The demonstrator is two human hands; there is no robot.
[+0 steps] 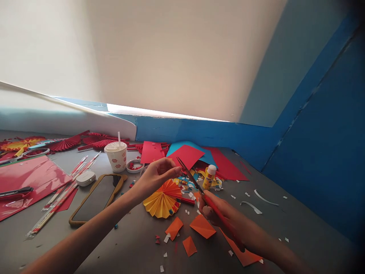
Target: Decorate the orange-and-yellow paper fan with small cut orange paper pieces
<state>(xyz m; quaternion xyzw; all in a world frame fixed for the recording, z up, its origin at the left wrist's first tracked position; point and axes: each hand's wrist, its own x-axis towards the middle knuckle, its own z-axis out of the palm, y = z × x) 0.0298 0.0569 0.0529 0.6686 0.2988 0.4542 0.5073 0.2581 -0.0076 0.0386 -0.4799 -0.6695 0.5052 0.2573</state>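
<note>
My right hand (218,213) grips a pair of scissors (194,182) with red handles, their blades pointing up and away to the left. Close to the blade tips is my left hand (162,171), its fingers curled in towards the thumb; whatever they pinch, if anything, is too small to make out. Below the left hand lies a yellow and orange pleated paper fan (162,201) with red sticks along its edge. Orange paper pieces (203,227) and white scraps are scattered under the scissors. A yellow glue stick (209,177) stands upright just beyond the right hand.
A phone (95,198), an earbud case (86,178) and wrapped pencils (65,190) lie on the left. Behind them stands a cup with a straw (115,156). Red paper (188,155), tape rolls (135,165) and red fans (101,140) line the back. A cutter (17,191) rests far left.
</note>
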